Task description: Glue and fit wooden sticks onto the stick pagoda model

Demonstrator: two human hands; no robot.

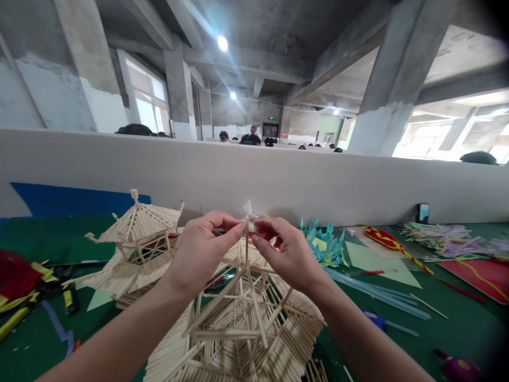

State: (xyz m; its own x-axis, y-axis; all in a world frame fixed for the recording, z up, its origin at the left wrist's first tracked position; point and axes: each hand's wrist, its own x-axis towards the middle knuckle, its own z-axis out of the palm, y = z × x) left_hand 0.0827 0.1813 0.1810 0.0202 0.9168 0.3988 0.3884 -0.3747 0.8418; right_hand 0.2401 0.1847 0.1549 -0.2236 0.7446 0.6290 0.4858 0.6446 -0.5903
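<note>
A pavilion frame of thin wooden sticks (228, 335) stands right in front of me, its slatted lower roof spreading out around it. From its peak rises an upright stick (247, 249). My left hand (202, 246) pinches this stick near its top between thumb and fingertips. On the other side, my right hand (290, 252) is curved beside the same stick, thumb and fingers apart; whether its thumb touches the stick I cannot tell. Beyond the left hand stands a finished-looking stick pavilion (139, 225) with a tiered roof.
Pliers with yellow handles (18, 318) lie at the left. On the right are a teal folded-paper piece (328, 246), translucent glue sticks (382, 292), a blue glue gun part (373, 318) and a purple round tool (461, 367). A white partition (222, 175) runs behind the green table (405, 339).
</note>
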